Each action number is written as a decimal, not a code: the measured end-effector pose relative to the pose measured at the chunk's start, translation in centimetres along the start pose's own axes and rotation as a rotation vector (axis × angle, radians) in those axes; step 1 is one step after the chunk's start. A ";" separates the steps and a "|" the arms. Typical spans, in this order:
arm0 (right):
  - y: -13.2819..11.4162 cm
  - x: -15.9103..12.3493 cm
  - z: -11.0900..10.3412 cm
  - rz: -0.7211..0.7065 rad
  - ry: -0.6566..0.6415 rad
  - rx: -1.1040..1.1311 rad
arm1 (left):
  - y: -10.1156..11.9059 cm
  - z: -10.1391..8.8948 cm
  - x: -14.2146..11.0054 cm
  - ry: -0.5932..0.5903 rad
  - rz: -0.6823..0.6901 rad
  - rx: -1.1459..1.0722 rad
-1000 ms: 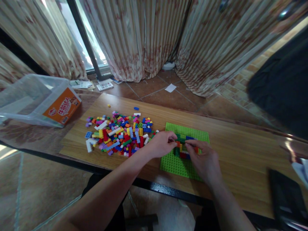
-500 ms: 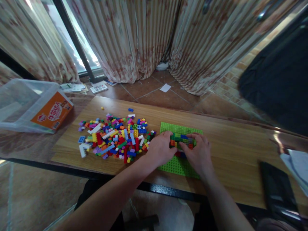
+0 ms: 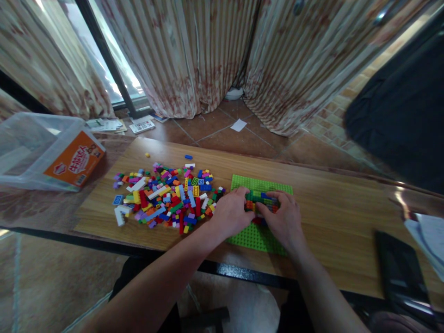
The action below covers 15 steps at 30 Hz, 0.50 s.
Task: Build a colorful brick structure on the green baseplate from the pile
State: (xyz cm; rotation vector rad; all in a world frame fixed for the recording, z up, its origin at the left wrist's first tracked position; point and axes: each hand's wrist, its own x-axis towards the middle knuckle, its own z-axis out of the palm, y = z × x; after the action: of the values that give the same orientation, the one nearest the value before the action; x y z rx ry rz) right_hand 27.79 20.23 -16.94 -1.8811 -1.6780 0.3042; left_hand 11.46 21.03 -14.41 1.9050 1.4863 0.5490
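A green studded baseplate (image 3: 255, 240) lies on the wooden tabletop in front of me. On it stands a low build of toy bricks (image 3: 255, 204) in green, blue, orange and red. My left hand (image 3: 233, 212) grips the left end of the build, thumb at the near side and fingers at the far side. From the right, my right hand (image 3: 283, 218) closes around the other end, its thumb reaching in over the bricks. The fingers cover both ends of the build. Left of the plate spreads a heap of loose toy bricks (image 3: 169, 199) in many colours.
At the far left stands a clear plastic box (image 3: 38, 152) with an orange label. A black phone-like device (image 3: 398, 263) and some papers (image 3: 428, 236) lie at the right. Curtains (image 3: 173, 60) hang beyond the table (image 3: 333, 217); its dark front edge faces me.
My right hand has shifted very slightly left along the build. The left hand keeps its place, and the bricks look the same.
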 end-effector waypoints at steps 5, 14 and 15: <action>-0.6 0.0 -0.1 0.039 -0.018 -0.040 | -0.4 -0.3 0.2 -0.015 -0.005 -0.067; -0.9 0.1 -0.2 0.074 -0.013 -0.058 | -0.3 -0.1 0.2 0.004 -0.018 -0.071; -1.0 0.1 -0.2 0.078 -0.013 -0.068 | -0.2 -0.1 0.2 0.003 -0.020 -0.067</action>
State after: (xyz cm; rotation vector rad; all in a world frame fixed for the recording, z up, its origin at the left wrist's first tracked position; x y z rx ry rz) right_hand 27.10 20.29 -16.23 -2.0014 -1.6453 0.2946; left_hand 11.29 21.30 -14.50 1.8372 1.4690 0.5851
